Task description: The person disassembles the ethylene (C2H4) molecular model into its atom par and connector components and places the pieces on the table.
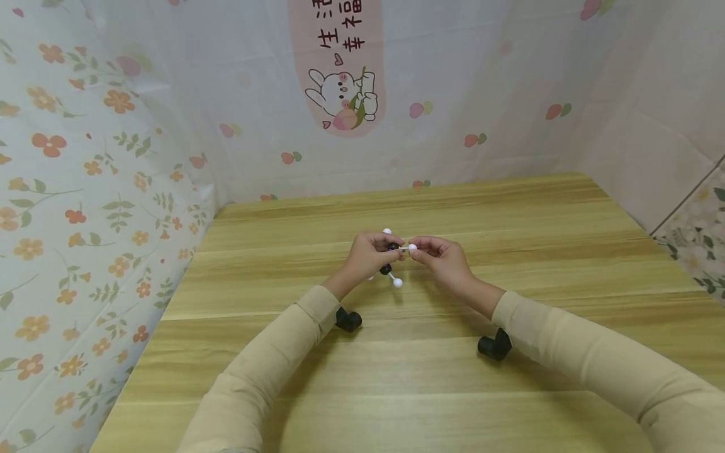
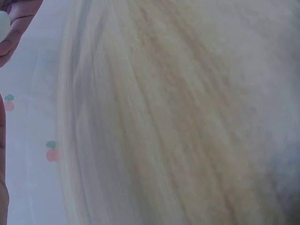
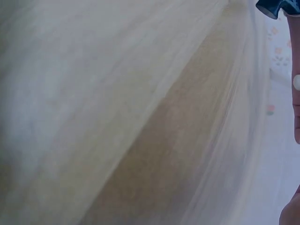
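Over the middle of the table, both hands hold a ball-and-stick molecular model with black balls (image 1: 386,269) and white balls (image 1: 398,283). My left hand (image 1: 369,257) grips it by the upper black ball (image 1: 393,247), between thumb and fingers. At the end of a short white stick, a white ball (image 1: 412,248) is pinched by the thumb and fingers of my right hand (image 1: 444,259). Another white ball (image 1: 387,231) sticks out above the left fingers. Part of the model is hidden behind the left hand. In the left wrist view, a white ball (image 2: 3,25) shows beside fingers.
Beneath the hands lies a wood-grain table (image 1: 430,377). A white curtain (image 1: 249,82) with fruit and a rabbit print hangs behind it, and a flowered cloth (image 1: 73,207) is on the left. Black wrist devices (image 1: 348,320) show under both sleeves.
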`<state>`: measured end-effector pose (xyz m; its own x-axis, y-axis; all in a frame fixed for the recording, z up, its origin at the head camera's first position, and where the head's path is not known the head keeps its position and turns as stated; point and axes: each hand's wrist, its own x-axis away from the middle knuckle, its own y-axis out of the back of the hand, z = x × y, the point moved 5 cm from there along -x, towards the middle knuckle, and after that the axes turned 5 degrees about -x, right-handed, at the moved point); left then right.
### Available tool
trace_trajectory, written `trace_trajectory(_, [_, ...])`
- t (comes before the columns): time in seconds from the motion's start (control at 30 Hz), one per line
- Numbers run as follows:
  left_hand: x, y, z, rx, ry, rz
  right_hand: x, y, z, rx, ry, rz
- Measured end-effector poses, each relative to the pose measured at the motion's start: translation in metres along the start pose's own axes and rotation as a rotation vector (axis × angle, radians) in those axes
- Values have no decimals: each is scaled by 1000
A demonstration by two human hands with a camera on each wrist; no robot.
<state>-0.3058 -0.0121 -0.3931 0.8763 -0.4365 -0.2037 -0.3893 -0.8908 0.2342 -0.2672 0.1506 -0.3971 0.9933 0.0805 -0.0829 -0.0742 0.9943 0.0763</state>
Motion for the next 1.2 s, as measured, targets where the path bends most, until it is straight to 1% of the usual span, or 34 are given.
trace_trajectory(0.2, [3,2,-8,-51,-25,-29,0,-2,6,-1,16,3])
trace_trajectory(0.33, [3,4,-10,-92,-33,-44,1,-3,11,3,20,-6])
trace_trajectory(0.4, [3,8,-9,-93,-39,-56,0,1,10,8,24,-18])
trace_trajectory(0.43, [4,12,-8,-84,-37,-77,0,6,10,10,23,-33])
trace_trajectory(0.5, [6,23,-5,-63,-34,-120,-3,22,6,17,19,-69])
trace_trajectory(0.57, [9,35,-3,-44,-26,-156,-5,43,4,29,9,-108])
trace_trajectory(0.6, [10,39,-2,-38,-26,-163,-7,54,3,46,5,-127])
trace_trajectory(0.63, [11,42,-1,-33,-17,-159,-7,63,4,66,1,-134])
trace_trajectory(0.7, [11,43,-1,-37,-16,-123,-10,77,5,98,-7,-131])
trace_trajectory(0.8, [10,42,0,-40,-15,-77,-14,89,8,135,-31,-113])
trace_trajectory(0.87, [10,40,0,-41,-14,-73,-17,95,8,125,-55,-106])
trace_trajectory(1.0, [13,38,-1,-38,-12,-69,-23,112,6,112,-96,-117])
trace_trajectory(1.1, [15,37,0,-27,7,-53,-28,128,2,149,-124,-123])
trace_trajectory(1.2, [17,37,1,11,41,-26,-34,145,-1,215,-138,-119])
